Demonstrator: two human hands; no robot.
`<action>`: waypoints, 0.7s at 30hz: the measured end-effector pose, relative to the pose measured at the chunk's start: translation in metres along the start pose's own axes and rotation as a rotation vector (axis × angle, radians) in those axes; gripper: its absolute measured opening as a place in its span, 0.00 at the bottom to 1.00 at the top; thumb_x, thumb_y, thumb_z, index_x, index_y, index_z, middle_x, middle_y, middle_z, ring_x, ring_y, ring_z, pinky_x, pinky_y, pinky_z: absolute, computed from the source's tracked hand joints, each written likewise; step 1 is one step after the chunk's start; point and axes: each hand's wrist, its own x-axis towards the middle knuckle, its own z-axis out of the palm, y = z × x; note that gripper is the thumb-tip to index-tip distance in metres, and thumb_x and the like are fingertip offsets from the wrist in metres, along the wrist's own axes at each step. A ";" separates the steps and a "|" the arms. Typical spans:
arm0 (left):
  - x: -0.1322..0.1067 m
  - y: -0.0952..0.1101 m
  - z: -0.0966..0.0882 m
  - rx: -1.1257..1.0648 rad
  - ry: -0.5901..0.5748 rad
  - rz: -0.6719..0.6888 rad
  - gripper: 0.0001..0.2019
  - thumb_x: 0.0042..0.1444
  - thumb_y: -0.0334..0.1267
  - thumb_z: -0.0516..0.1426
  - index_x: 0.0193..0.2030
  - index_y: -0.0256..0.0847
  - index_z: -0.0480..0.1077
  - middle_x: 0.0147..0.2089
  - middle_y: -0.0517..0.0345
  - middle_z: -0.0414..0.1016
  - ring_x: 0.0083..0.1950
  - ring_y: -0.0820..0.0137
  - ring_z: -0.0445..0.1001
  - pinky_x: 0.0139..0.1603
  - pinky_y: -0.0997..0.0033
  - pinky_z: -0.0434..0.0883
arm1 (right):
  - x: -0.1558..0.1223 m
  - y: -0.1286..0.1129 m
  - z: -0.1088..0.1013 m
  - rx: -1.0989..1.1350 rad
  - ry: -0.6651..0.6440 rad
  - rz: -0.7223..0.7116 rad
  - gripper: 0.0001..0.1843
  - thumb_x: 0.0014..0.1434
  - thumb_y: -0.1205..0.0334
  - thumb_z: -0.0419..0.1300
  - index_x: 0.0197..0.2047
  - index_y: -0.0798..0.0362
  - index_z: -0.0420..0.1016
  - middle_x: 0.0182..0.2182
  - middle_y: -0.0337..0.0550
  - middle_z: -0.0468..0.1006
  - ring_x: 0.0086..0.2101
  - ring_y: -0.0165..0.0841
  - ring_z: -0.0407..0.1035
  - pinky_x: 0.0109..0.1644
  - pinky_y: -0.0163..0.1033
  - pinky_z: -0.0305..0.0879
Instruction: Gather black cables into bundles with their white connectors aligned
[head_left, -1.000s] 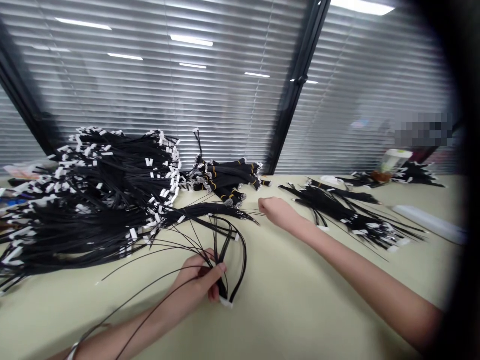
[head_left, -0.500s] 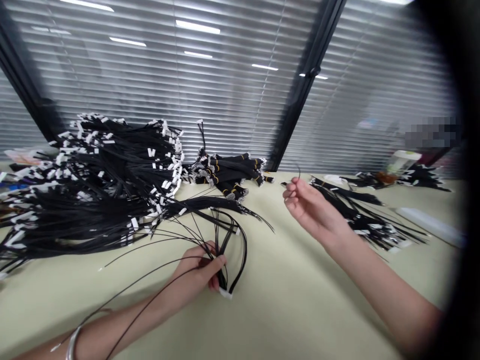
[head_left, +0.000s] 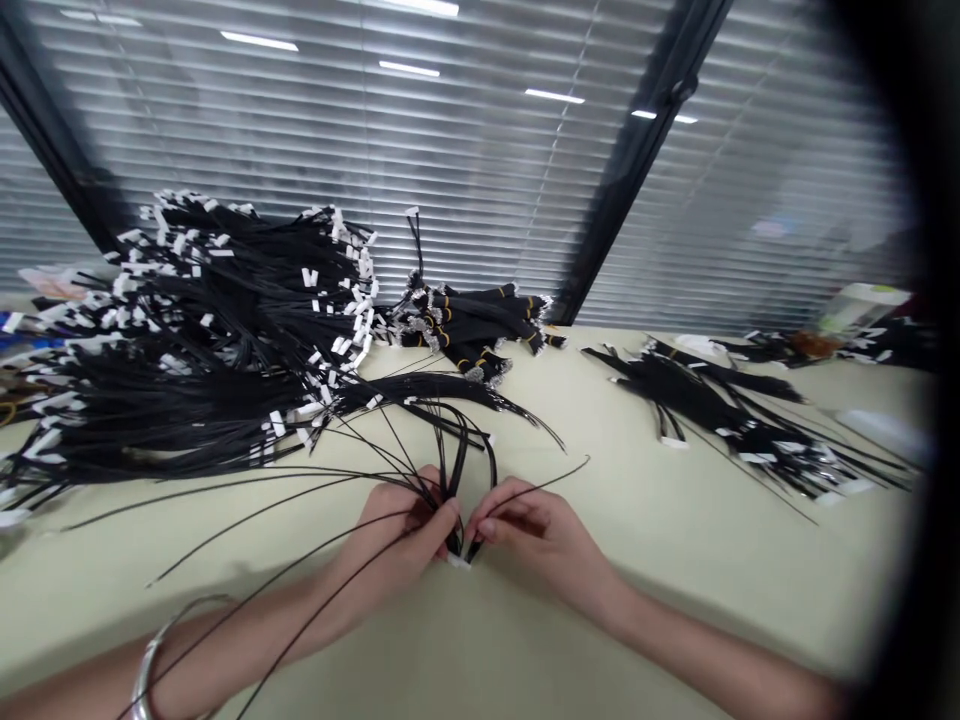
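Note:
My left hand (head_left: 409,525) is closed round a bundle of thin black wires (head_left: 444,455), whose loose ends fan out to the left over my forearm. A white connector (head_left: 458,562) sits at the bundle's lower end, just below my fingers. Close on the right side of it, my right hand (head_left: 525,520) pinches a single black wire (head_left: 555,482); its free end curves up to the right. The fingertips of that hand are right beside the connector, and whether the wire's tip is in it is too small to tell.
A large heap of black cables with white connectors (head_left: 247,310) covers the left. Bundles with yellow bands (head_left: 487,315) lie by the window blinds (head_left: 465,150). More black cables (head_left: 697,400) and a clear container (head_left: 862,305) are on the right of the pale table (head_left: 600,620).
My right hand has come down and left from beside the right-hand cables to the connector, bringing a black wire. My left hand keeps its hold on the bundle. The view has shifted slightly.

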 end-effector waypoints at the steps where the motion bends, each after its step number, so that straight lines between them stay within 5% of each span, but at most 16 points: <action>1: -0.001 0.000 0.000 0.033 0.006 0.013 0.13 0.57 0.43 0.52 0.26 0.39 0.63 0.22 0.60 0.66 0.23 0.71 0.69 0.22 0.76 0.64 | -0.001 0.001 0.000 -0.009 0.007 0.000 0.09 0.55 0.57 0.61 0.33 0.55 0.72 0.30 0.42 0.74 0.33 0.32 0.70 0.39 0.37 0.66; 21: -0.004 0.011 0.002 0.016 0.008 -0.015 0.08 0.55 0.42 0.52 0.27 0.44 0.62 0.23 0.63 0.65 0.24 0.69 0.70 0.27 0.69 0.68 | -0.004 0.006 0.002 -0.151 0.030 -0.061 0.04 0.57 0.63 0.58 0.34 0.52 0.74 0.33 0.39 0.73 0.35 0.28 0.70 0.40 0.33 0.67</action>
